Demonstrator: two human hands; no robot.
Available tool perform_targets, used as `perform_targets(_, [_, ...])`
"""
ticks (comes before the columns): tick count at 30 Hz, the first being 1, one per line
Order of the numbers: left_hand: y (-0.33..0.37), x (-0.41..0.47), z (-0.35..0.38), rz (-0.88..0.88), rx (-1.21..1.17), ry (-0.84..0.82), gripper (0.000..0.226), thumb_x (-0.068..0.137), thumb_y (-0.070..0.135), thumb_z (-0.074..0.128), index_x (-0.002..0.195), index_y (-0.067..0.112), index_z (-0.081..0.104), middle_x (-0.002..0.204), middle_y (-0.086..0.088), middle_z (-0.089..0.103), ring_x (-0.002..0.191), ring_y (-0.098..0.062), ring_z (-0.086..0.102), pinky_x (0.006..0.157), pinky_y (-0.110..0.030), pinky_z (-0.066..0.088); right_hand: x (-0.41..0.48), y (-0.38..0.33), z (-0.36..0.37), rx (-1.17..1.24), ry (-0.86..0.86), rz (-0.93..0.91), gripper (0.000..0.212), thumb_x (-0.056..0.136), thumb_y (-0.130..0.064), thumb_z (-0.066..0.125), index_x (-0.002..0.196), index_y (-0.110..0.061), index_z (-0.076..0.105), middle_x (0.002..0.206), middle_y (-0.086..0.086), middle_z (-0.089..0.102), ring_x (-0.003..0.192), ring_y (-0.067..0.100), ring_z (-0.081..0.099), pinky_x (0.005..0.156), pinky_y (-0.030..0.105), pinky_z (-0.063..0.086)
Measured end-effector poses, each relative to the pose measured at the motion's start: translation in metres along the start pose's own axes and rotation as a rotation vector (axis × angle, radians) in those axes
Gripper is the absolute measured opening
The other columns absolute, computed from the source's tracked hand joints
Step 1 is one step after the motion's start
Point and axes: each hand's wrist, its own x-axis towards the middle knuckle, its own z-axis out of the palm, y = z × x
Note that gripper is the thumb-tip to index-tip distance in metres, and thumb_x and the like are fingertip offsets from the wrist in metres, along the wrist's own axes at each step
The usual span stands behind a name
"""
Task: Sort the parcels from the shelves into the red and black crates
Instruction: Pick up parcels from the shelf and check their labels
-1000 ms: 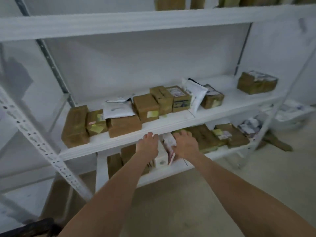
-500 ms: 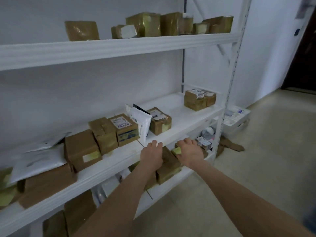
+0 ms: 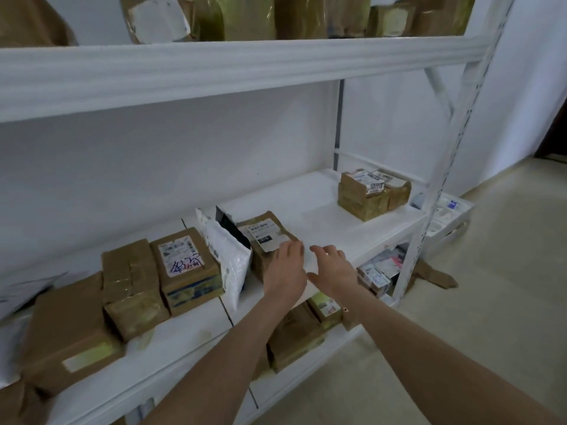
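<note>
Since neither the red crate nor the black one shows anywhere in view, the step in hand looks like picking a parcel off the shelves, not dropping one.

Nearest, below the small brown box [image 3: 264, 237] and partly under the forearms, more brown parcels [image 3: 294, 335] lie on the lower shelf. Next is the left hand [image 3: 283, 268], resting on that box's near right corner. Its fingers [image 3: 290, 248] lie fairly straight over the edge of the white label, touching rather than gripping as far as I can tell. Just right of the box the right hand [image 3: 333, 269] hovers over bare white shelf [image 3: 322, 222], fingers [image 3: 325, 251] spread wide, holding nothing and apart from the box's side.

A white plastic mailer [image 3: 228, 259] stands against the box's left side, and left of that sits a bigger box with handwriting on its label [image 3: 187, 268]. Farther back and well to the right of the small box is a low stack of taped boxes [image 3: 368, 194]. High above it, the top shelf carries a blurred row of parcels [image 3: 245, 16].

I judge the small box to be the chosen parcel. The next move calls for the right hand to close on its right side while the left curls round the near corner. The box must then lift clear without toppling the mailer, and the right crate will have to be found out of view.
</note>
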Motion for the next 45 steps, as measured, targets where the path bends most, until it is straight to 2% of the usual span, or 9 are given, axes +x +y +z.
perform_targets(4, [-0.004,0.021,0.010,-0.041,-0.042,0.079,0.050,0.090,0.004,0.050,0.138,0.014,0.040,0.143,-0.003,0.038,0.130,-0.018,0.041,0.100,-0.031,0.045,0.044,0.001,0.003,0.023,-0.032,-0.076,0.068,0.091,-0.035,0.059,0.148,-0.031,0.021,0.141,0.011,0.038,0.126,0.031,0.039,0.101,0.041,0.040])
perform_targets(10, [-0.006,0.028,0.016,-0.213,-0.055,0.179,0.050,0.088,0.003,0.051,0.136,0.015,0.046,0.143,-0.004,0.041,0.128,-0.020,0.045,0.095,-0.031,0.048,0.088,0.000,0.011,-0.192,-0.090,-0.278,0.045,0.097,-0.028,0.043,0.140,-0.038,0.034,0.120,0.004,0.057,0.114,0.027,0.049,0.092,0.038,0.040])
perform_targets(19, [0.032,0.045,0.042,-0.756,-0.268,0.257,0.061,0.096,0.022,0.050,0.149,0.010,0.023,0.151,-0.014,0.029,0.135,-0.031,0.037,0.106,-0.042,0.039,0.107,0.063,-0.009,0.001,-0.159,-0.424,0.051,0.098,-0.013,0.036,0.142,-0.039,0.040,0.117,0.006,0.064,0.107,0.026,0.052,0.086,0.034,0.046])
perform_targets(25, [0.036,0.066,0.049,-0.906,-0.389,0.229,0.053,0.097,0.043,0.044,0.140,0.012,0.044,0.138,-0.013,0.048,0.121,-0.031,0.051,0.099,-0.040,0.045,0.122,0.093,-0.024,0.348,-0.200,-0.252,0.026,0.099,-0.036,0.046,0.112,-0.020,0.061,0.107,0.006,0.068,0.084,0.019,0.060,0.069,0.027,0.045])
perform_targets(30, [0.049,0.075,0.065,-0.978,-0.583,0.090,0.040,0.093,0.041,0.053,0.120,0.013,0.062,0.115,-0.007,0.065,0.102,-0.023,0.062,0.089,-0.038,0.052,0.132,0.123,-0.034,0.541,-0.273,-0.009,0.058,0.086,-0.045,0.067,0.128,-0.007,0.052,0.120,0.007,0.061,0.109,0.024,0.058,0.090,0.034,0.045])
perform_targets(34, [0.066,0.084,0.071,-1.042,-0.811,0.097,0.032,0.089,0.031,0.063,0.111,0.010,0.053,0.110,-0.008,0.063,0.091,-0.020,0.059,0.073,-0.031,0.048,0.131,0.137,-0.035,0.729,-0.353,0.066,0.033,0.085,-0.032,0.071,0.105,-0.007,0.064,0.095,0.005,0.069,0.077,0.014,0.062,0.067,0.026,0.050])
perform_targets(37, [0.075,0.087,0.071,-1.061,-1.020,0.098,0.024,0.088,0.022,0.066,0.101,0.012,0.048,0.109,-0.012,0.062,0.087,-0.021,0.059,0.074,-0.036,0.050,0.129,0.142,-0.041,0.984,-0.395,0.162,0.032,0.082,-0.014,0.075,0.108,-0.009,0.056,0.096,0.009,0.069,0.077,0.019,0.066,0.070,0.034,0.057])
perform_targets(40, [0.076,0.093,0.065,-0.996,-1.049,0.212,0.029,0.086,0.013,0.067,0.107,0.010,0.047,0.118,-0.016,0.060,0.095,-0.023,0.061,0.080,-0.040,0.052,0.128,0.145,-0.055,1.169,-0.420,0.191,0.024,0.085,0.000,0.068,0.100,-0.011,0.053,0.095,0.011,0.067,0.072,0.019,0.064,0.056,0.027,0.051])
perform_targets(45, [0.080,0.101,0.039,-0.866,-1.045,0.250,0.060,0.087,0.008,0.062,0.142,0.013,0.037,0.133,-0.005,0.051,0.112,-0.023,0.055,0.084,-0.035,0.048,0.125,0.140,-0.072,1.299,-0.387,0.163,0.021,0.085,0.007,0.057,0.089,-0.013,0.051,0.085,0.009,0.061,0.073,0.021,0.058,0.062,0.029,0.048])
